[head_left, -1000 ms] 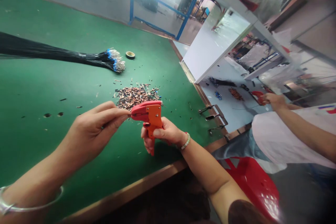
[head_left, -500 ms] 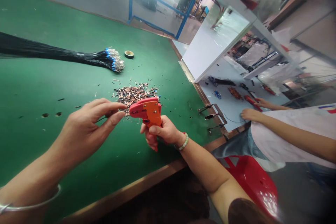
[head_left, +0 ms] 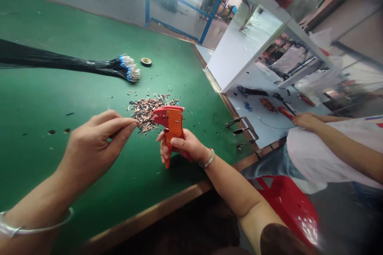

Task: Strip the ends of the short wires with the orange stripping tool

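My right hand (head_left: 179, 143) is wrapped round the handles of a red and orange wire stripper (head_left: 174, 123), whose jaws point left. Left of those jaws, my left hand (head_left: 101, 135) is closed in a pinch with thumb and forefinger pressed together. A thin black wire (head_left: 144, 121) sticks out from the fingertips toward the jaws; whether its tip sits inside them is hard to make out. Just behind the tool lies a pile of cut wire scraps (head_left: 143, 107), copper-coloured and black. A bundle of black wires (head_left: 89, 65) with blue and silvery ends stretches in from the left.
A roll of tape (head_left: 146, 62) lies beside the bundle on the green table (head_left: 98, 95). Two holes pierce the tabletop at left. A metal clamp (head_left: 243, 131) juts at the right edge. Beyond it, a co-worker's hands (head_left: 305, 120) hold a red tool. A red stool (head_left: 290, 207) stands below.
My left fingers have closed together and drawn slightly left. The stripper has turned more upright and shifted a little right, its handles squeezed differently. The co-worker's hands have come together.
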A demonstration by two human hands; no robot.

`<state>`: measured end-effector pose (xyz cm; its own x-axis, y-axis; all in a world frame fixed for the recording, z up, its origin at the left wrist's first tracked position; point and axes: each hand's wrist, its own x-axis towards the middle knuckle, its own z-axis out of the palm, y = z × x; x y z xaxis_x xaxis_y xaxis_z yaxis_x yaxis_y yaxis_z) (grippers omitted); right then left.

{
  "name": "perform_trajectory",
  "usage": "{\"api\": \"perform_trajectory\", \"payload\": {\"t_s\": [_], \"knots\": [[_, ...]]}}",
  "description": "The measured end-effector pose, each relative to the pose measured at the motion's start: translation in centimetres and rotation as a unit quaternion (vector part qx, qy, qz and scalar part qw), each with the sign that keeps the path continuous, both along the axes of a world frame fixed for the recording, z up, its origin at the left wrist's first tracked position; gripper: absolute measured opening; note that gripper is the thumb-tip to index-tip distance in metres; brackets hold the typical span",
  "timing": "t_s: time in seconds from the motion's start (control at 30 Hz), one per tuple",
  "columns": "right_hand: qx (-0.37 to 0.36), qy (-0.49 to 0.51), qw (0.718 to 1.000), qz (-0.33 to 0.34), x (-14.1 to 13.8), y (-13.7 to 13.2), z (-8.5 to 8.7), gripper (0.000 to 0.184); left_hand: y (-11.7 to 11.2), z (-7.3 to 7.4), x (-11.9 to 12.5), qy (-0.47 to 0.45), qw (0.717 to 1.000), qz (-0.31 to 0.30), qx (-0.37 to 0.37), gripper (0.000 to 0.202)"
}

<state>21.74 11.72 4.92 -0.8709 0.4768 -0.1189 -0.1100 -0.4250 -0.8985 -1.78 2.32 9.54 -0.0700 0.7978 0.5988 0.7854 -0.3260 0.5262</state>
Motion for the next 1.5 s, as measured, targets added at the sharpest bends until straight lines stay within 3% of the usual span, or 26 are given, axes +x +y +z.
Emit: {"api": "perform_trajectory", "payload": {"t_s": [0.17,0.6,1.27,1.5], "knots": [[-0.024,0.014,0.999,0.02,0.5,0.6,0.3,0.058,-0.1,-0.1,-0.3,0.03,0.999,0.031,0.016,0.014],[-0.009,0.024,0.995,0.094,0.6,0.3,0.7,0.058,0.1,-0.6,0.4,0.051,0.998,0.02,0.039,0.015],[0.033,-0.005,0.999,0.03,0.5,-0.1,-0.5,0.051,0.3,-1.0,0.4,0.083,0.991,-0.022,0.103,0.008],[0.021,0.0,1.0,-0.011,0.1,-0.4,-0.3,0.046,0.6,-1.3,0.1,0.11,0.989,-0.005,0.099,0.013]]}}
